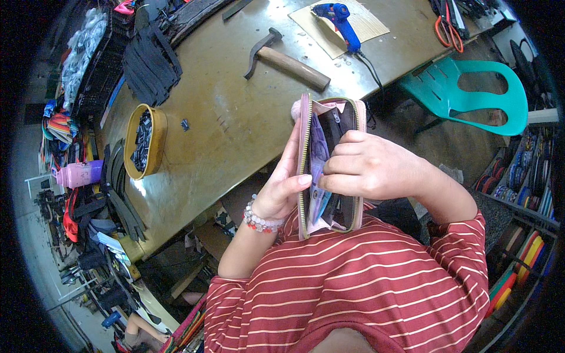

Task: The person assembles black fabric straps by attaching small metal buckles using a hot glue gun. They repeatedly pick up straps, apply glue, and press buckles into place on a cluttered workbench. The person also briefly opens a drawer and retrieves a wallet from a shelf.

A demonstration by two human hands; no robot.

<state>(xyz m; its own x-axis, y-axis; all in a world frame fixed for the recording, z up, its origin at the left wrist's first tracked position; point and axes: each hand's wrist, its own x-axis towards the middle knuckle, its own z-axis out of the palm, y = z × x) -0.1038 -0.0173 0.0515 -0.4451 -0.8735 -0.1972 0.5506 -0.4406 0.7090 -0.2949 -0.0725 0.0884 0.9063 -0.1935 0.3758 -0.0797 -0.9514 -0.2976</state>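
A pink zip-around wallet (305, 147) is spread wide in front of my chest, its gold zipper teeth running along both edges. My left hand (282, 185) grips its left cover, thumb over the edge and fingers behind. Purple and blue banknotes (318, 144) stand in the left side of the wallet. A dark inner pocket with its own zipper (336, 117) lies beside them. Over the wallet's right side, my right hand (359, 167) has curled fingers reaching in by the notes; what they pinch is hidden. A beaded bracelet (259, 220) circles my left wrist.
On the worktable (200, 112) are a hammer (288, 63), a blue glue gun (341, 23) on cardboard, a yellow tub (156, 141) of small dark pieces, and black strips (150, 67). A green chair (471, 94) stands at the right. Another person's bare limb (144, 326) shows at lower left.
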